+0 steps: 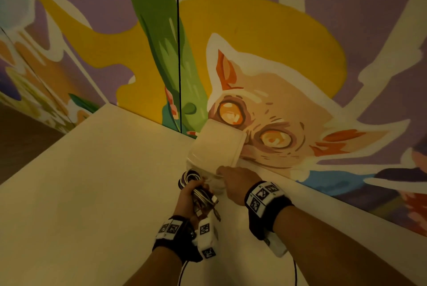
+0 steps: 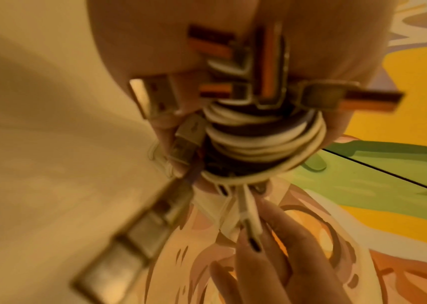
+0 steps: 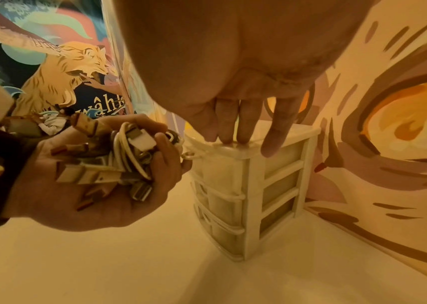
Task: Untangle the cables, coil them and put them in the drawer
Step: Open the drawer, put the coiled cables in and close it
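Observation:
My left hand (image 1: 189, 195) grips a bundle of coiled white and dark cables (image 1: 199, 189) with several USB plugs sticking out. The bundle sits just left of a small white drawer unit (image 1: 217, 144) that stands on the table against the wall. In the right wrist view the cables (image 3: 129, 156) fill the left palm, close to the unit's top drawer. My right hand (image 1: 233, 181) rests on the front top edge of the drawer unit (image 3: 280, 181), its fingers (image 3: 243, 131) straight and pressing down. The left wrist view shows the cable coil (image 2: 259, 133) up close. All the drawers look closed.
The white table (image 1: 92, 181) runs left and toward me from the drawer unit. A painted mural wall (image 1: 288, 91) rises directly behind and to the right of the unit. The table's left edge drops to a dark floor (image 1: 20, 137).

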